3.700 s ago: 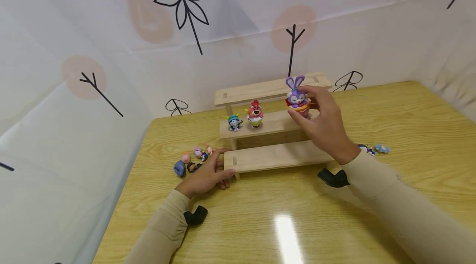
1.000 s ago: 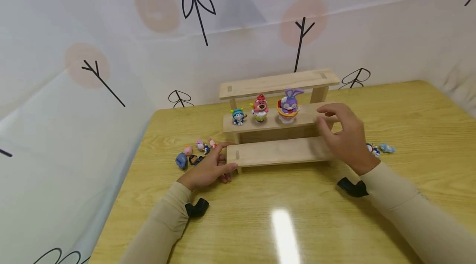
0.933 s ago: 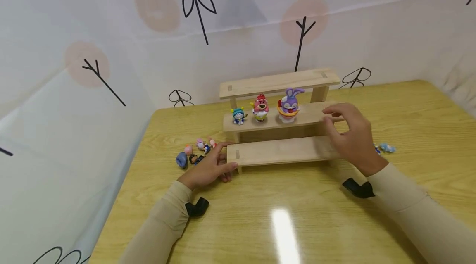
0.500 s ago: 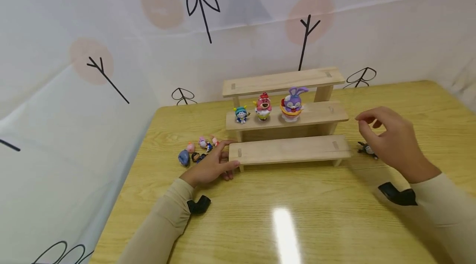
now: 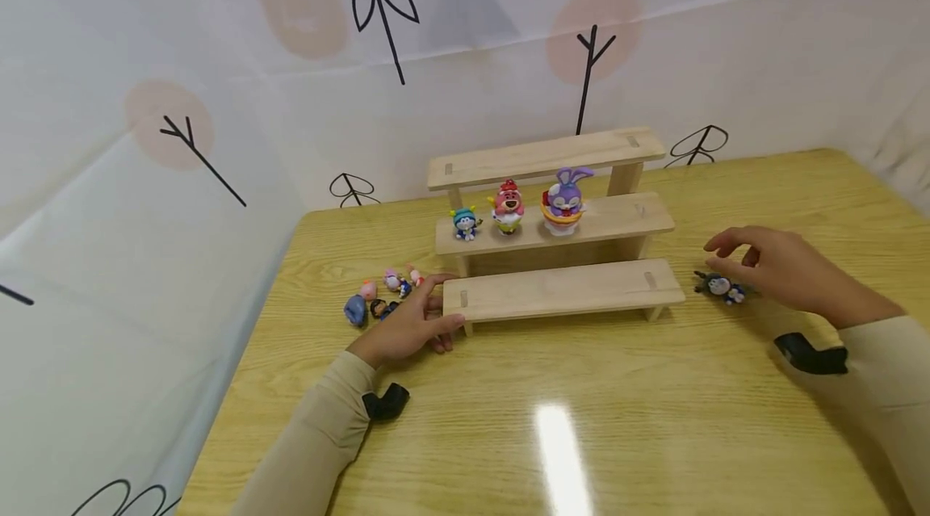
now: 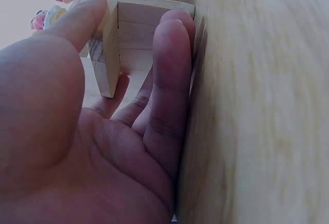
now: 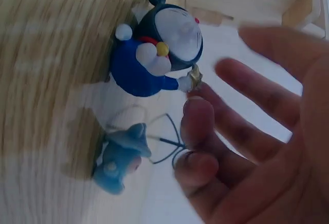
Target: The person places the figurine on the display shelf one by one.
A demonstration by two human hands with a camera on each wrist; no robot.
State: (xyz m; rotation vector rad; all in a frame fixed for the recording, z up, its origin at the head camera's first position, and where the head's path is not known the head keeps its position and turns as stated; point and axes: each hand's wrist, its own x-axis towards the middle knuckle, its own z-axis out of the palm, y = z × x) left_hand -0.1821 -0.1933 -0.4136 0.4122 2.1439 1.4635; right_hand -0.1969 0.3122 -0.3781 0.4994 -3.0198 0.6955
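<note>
My left hand (image 5: 410, 330) holds the left end of the lowest step of a three-step wooden display stand (image 5: 559, 292). In the left wrist view, the thumb lies along the step's edge and the fingers (image 6: 172, 64) reach past its leg. My right hand (image 5: 788, 270) is at the right, fingers loosely bent and holding nothing. Just by its fingertips lies a Doraemon figurine (image 5: 719, 287) with a dark hood and blue body. A light-blue figurine (image 7: 121, 160) lies beside that one in the right wrist view; the hand hides it from the head view.
On the middle step stand a small figurine (image 5: 465, 224) in a teal hat, a pink bear figurine (image 5: 508, 209) and a purple rabbit figurine (image 5: 564, 203). Several small figurines (image 5: 356, 310) lie left of the stand. A patterned cloth (image 5: 479, 96) hangs behind the table.
The purple rabbit figurine, earlier in my right hand, now stands on the middle step. That hand has let go and moved right and down to the Doraemon figurine. The left hand stays put.
</note>
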